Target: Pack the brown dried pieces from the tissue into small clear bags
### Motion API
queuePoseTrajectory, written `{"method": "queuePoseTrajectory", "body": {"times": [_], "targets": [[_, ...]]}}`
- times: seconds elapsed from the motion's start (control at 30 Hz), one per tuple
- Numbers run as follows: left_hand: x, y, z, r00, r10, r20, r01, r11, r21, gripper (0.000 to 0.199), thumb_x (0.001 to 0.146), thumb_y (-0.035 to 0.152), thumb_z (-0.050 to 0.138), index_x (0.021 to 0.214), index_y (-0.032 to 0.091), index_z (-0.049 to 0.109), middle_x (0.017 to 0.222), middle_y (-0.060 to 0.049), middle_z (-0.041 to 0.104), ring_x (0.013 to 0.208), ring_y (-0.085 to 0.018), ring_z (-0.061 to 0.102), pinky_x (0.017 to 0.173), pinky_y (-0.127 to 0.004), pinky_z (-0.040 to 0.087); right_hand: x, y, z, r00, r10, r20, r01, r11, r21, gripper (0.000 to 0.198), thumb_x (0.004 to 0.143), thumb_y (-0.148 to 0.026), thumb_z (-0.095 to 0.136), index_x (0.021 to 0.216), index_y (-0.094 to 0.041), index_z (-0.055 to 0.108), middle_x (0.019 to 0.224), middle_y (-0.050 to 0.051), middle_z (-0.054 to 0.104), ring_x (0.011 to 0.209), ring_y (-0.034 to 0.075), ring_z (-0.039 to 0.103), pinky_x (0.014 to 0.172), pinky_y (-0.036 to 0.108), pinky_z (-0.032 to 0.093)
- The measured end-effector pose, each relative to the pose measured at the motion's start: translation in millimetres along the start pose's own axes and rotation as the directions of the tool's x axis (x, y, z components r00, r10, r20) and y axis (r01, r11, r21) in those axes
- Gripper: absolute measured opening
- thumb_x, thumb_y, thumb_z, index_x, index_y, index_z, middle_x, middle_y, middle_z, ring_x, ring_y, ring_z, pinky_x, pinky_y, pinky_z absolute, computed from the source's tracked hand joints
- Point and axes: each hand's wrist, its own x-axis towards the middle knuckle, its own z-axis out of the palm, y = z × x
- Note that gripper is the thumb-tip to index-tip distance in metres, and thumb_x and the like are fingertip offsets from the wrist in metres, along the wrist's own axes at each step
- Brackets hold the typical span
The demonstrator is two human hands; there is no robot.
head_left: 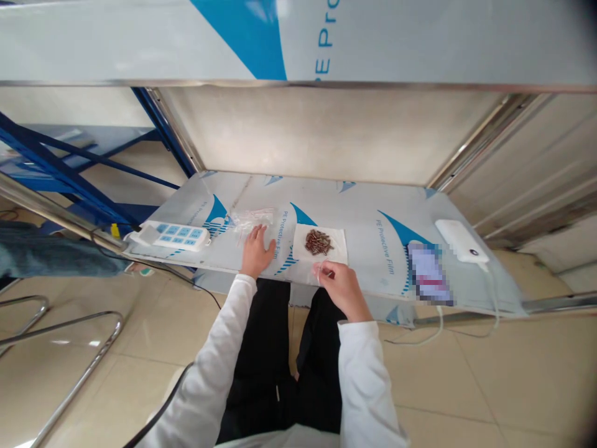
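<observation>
My left hand (256, 252) lies on the shelf with its fingers spread, touching the near side of some clear plastic bags (252, 219). A pile of small brown metal pieces that look like screws (318, 242) rests on a white sheet (302, 234). Just in front of that sheet, at the shelf's near edge, my right hand (342, 286) has its thumb and fingers pinched together. Between them is a small see-through thing that looks like a clear plastic bag (318, 271); the fingers partly cover it.
A white power strip (181, 236) lies at the left of the film-covered shelf (359, 218). To the right are a blurred-out phone (428, 274) and a white power bank (461, 241) with cables over the edge. An upper shelf (396, 43) overhangs. Another person's leg (56, 252) is at left.
</observation>
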Motion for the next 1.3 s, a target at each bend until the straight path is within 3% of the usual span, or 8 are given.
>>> {"method": "queuePoseTrajectory", "body": {"times": [0.1,0.23,0.33,0.47,0.57,0.8,1.03,1.3], "targets": [[-29.6,32.8,-14.2,0.886,0.399,0.236,-0.321,0.895,-0.308,0.097,0.069,0.040,0.069,0.147,0.019,0.016,0.152,-0.015,0.027,0.140,-0.028,0.027,0.113,-0.048,0.024,1.5,-5.1,-4.0,0.999,0.016,0.036,-0.012,0.994,-0.105,0.016,0.078,-0.025,0.057,0.076,-0.018,0.071,0.067,0.003,0.069,0.065,0.016,0.062,0.062,0.024,0.040],[-53.7,75.3,-10.1,0.809,0.489,0.327,-0.303,0.822,-0.482,0.104,0.056,0.030,0.079,0.144,0.020,0.024,0.141,-0.016,0.044,0.129,-0.031,0.043,0.108,-0.047,0.033,-1.3,-23.6,-6.1,0.991,-0.038,0.130,0.070,0.964,-0.255,0.014,0.073,-0.014,0.057,0.066,-0.019,0.069,0.065,0.003,0.068,0.063,0.016,0.061,0.058,0.024,0.036],[-48.6,89.2,-1.6,0.857,0.432,0.282,-0.228,0.808,-0.544,0.057,0.063,0.012,0.066,0.118,0.020,0.052,0.110,-0.009,0.065,0.101,-0.023,0.062,0.088,-0.034,0.047,-5.3,-34.4,-5.1,0.997,-0.046,0.068,0.064,0.955,-0.290,0.018,0.074,-0.013,0.056,0.064,-0.020,0.068,0.067,0.003,0.069,0.063,0.016,0.061,0.059,0.025,0.037],[-42.6,81.2,4.1,0.944,0.266,0.197,-0.129,0.844,-0.520,0.017,0.070,0.016,0.063,0.086,0.019,0.058,0.077,-0.001,0.066,0.072,-0.016,0.063,0.068,-0.025,0.047,7.1,-21.7,-5.0,0.990,-0.098,-0.104,0.085,0.988,-0.126,0.017,0.080,-0.030,0.057,0.075,-0.021,0.071,0.073,0.003,0.071,0.063,0.016,0.060,0.063,0.025,0.043],[-46.4,68.8,10.5,0.988,0.102,0.120,-0.026,0.857,-0.514,0.016,0.072,0.026,0.066,0.081,0.019,0.056,0.068,0.003,0.062,0.063,-0.012,0.059,0.064,-0.023,0.045,42.6,6.9,-0.8,0.964,-0.111,-0.242,0.084,0.989,-0.120,0.024,0.081,-0.036,0.056,0.089,-0.017,0.069,0.086,0.006,0.070,0.070,0.016,0.061,0.067,0.026,0.047],[-49.8,59.5,24.5,0.999,-0.020,0.031,0.033,0.839,-0.544,0.019,0.072,0.028,0.067,0.083,0.019,0.054,0.065,0.005,0.058,0.061,-0.011,0.056,0.065,-0.022,0.044,126.9,51.8,14.0,0.986,-0.164,-0.005,0.147,0.895,-0.420,0.032,0.067,-0.007,0.066,0.098,-0.015,0.069,0.098,0.009,0.064,0.093,0.018,0.058,0.090,0.029,0.041],[-43.2,50.3,26.6,0.997,-0.061,0.047,0.077,0.827,-0.556,0.018,0.071,0.025,0.066,0.083,0.019,0.055,0.066,0.004,0.060,0.061,-0.011,0.057,0.065,-0.024,0.045,142.6,53.7,12.8,0.983,-0.184,0.026,0.175,0.873,-0.455,0.021,0.075,-0.007,0.059,0.087,-0.015,0.074,0.090,0.011,0.072,0.088,0.019,0.064,0.087,0.032,0.044],[-32.4,59.3,32.1,0.997,-0.055,0.060,0.079,0.816,-0.572,0.018,0.070,0.024,0.068,0.082,0.019,0.055,0.068,0.002,0.061,0.063,-0.012,0.059,0.067,-0.025,0.046,127.2,25.2,-9.0,0.975,-0.211,-0.071,0.190,0.955,-0.228,0.021,0.079,-0.026,0.063,0.092,-0.015,0.075,0.090,0.009,0.075,0.080,0.019,0.070,0.081,0.032,0.052]]}}
